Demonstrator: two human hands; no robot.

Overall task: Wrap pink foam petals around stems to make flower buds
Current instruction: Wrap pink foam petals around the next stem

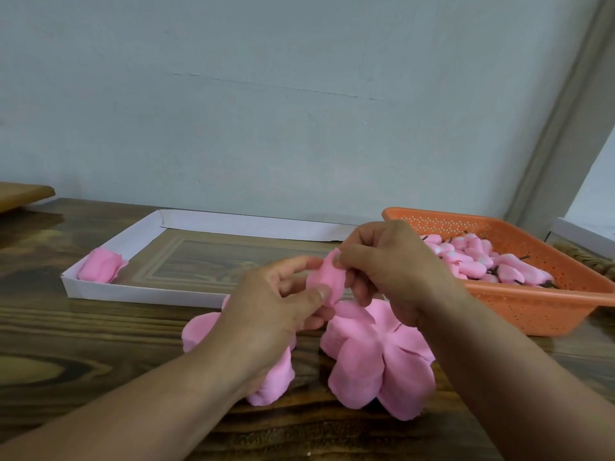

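Both hands hold one pink foam bud [324,281] above the table's middle. My left hand [279,307] grips its lower part with thumb and fingers. My right hand [389,261] pinches its upper edge from the right. The stem inside is hidden by the foam. Below the hands lies a stack of flat pink petal pieces [376,357], and a second pink pile [276,377] lies partly under my left wrist. One wrapped bud [100,269] rests in the left corner of a white cardboard tray [139,292].
An orange perforated basket [519,311] at the right holds several pink-and-white foam cores on dark stems [492,262]. The wall rises right behind the wooden table [83,344]. A wooden board edge [23,193] is at far left, a white box [585,234] at far right.
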